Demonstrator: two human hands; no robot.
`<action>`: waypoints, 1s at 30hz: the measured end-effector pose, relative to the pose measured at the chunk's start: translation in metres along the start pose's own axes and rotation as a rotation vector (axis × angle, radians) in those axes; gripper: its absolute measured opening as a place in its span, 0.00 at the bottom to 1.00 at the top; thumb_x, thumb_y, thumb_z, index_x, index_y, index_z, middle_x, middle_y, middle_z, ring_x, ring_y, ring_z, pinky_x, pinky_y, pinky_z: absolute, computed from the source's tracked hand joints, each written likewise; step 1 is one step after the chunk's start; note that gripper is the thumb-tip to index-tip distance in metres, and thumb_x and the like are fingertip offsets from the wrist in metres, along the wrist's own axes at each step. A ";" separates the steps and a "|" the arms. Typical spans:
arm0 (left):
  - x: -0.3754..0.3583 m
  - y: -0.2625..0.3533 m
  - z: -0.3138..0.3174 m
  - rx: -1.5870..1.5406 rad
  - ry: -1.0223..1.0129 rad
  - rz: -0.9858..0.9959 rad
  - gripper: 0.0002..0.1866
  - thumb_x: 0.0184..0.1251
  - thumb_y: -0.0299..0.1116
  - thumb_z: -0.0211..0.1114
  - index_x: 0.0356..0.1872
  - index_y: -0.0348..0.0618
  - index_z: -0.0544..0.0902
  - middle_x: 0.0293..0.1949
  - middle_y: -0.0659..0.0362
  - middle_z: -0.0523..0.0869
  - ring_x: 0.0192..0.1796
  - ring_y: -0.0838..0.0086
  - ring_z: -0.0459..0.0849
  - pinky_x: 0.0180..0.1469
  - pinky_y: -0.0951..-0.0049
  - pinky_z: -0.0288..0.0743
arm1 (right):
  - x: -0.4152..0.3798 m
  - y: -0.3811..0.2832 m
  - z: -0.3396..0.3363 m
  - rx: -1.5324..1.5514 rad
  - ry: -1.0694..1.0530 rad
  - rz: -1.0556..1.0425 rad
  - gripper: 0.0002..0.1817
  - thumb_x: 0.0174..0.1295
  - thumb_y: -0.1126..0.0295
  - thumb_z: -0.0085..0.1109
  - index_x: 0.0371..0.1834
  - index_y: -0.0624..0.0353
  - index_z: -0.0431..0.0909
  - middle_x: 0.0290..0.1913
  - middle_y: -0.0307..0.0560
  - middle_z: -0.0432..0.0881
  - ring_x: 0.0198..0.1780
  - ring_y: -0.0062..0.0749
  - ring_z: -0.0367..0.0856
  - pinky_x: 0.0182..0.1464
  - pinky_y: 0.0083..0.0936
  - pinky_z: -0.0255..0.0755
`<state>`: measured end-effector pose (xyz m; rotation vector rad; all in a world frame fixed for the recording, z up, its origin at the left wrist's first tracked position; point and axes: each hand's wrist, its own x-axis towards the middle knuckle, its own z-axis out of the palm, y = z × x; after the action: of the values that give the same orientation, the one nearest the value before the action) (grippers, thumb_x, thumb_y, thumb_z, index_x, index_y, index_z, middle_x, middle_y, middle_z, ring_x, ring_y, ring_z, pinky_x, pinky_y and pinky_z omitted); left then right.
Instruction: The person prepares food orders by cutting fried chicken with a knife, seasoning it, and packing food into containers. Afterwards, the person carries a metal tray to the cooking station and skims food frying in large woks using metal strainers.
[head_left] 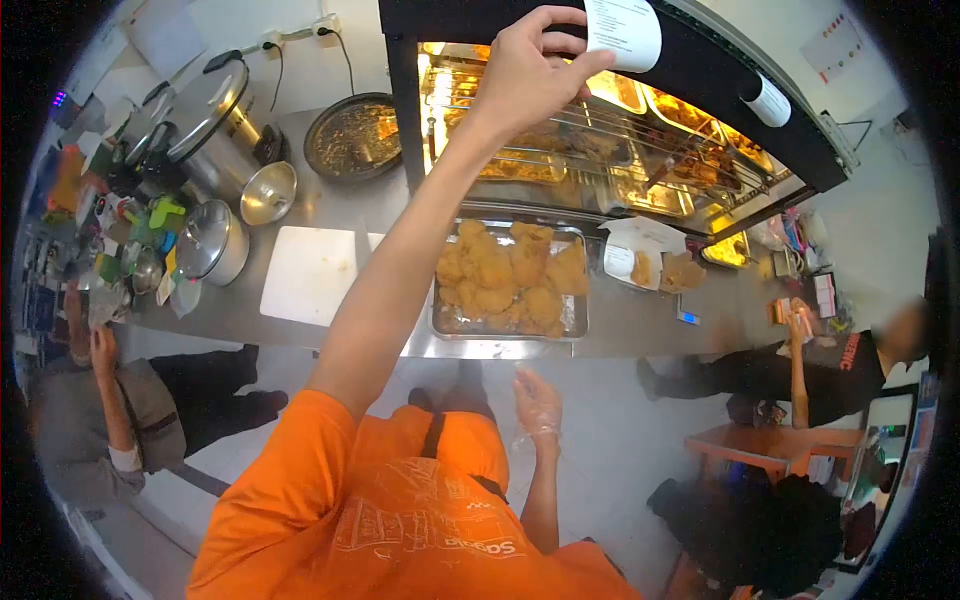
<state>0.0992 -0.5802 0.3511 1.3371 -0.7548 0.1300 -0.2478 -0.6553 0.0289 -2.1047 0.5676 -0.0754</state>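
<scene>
My left hand (pixel 540 62), bare, reaches up to the top edge of the food warmer (pixel 440 20). Its fingers are curled and its thumb presses the left edge of a white printed receipt (pixel 626 36) that hangs there. In a clear plastic glove, my right hand (pixel 539 405) hovers low in front of my body, its fingers loosely apart, with nothing seen in it. Between the two hands a metal tray (pixel 510 338) of breaded fried pieces (pixel 500 265) sits on the steel counter, partly behind my left forearm.
Left of the tray lies a white cutting board (pixel 308 275). Pots (pixel 212 242), a steel bowl (pixel 268 192) and a dark round pan (pixel 352 137) stand further back. An open food box (pixel 632 262) and a second receipt (pixel 770 102) are to the right. People stand on both sides.
</scene>
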 end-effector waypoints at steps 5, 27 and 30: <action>0.003 -0.009 0.005 -0.059 0.015 0.014 0.27 0.65 0.26 0.73 0.63 0.29 0.73 0.42 0.49 0.91 0.30 0.77 0.88 0.33 0.79 0.84 | 0.012 0.000 0.002 -0.061 -0.003 -0.030 0.16 0.65 0.64 0.66 0.52 0.59 0.86 0.47 0.53 0.89 0.50 0.44 0.88 0.54 0.35 0.79; 0.003 -0.033 -0.004 0.098 0.189 -0.083 0.24 0.63 0.27 0.72 0.60 0.41 0.77 0.39 0.53 0.89 0.34 0.73 0.87 0.33 0.73 0.82 | 0.131 -0.092 0.001 -0.204 -0.313 -0.342 0.18 0.68 0.64 0.59 0.57 0.59 0.84 0.58 0.55 0.85 0.61 0.48 0.82 0.65 0.38 0.72; -0.032 -0.024 -0.004 0.210 0.303 -0.038 0.24 0.58 0.27 0.71 0.58 0.40 0.79 0.46 0.52 0.85 0.43 0.70 0.86 0.38 0.69 0.79 | 0.150 -0.074 0.022 -0.160 -0.487 -0.360 0.19 0.69 0.64 0.57 0.59 0.59 0.82 0.62 0.53 0.83 0.65 0.45 0.79 0.68 0.36 0.70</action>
<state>0.0885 -0.5720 0.3133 1.4878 -0.4677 0.3812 -0.0811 -0.6670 0.0522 -2.2507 -0.1004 0.2805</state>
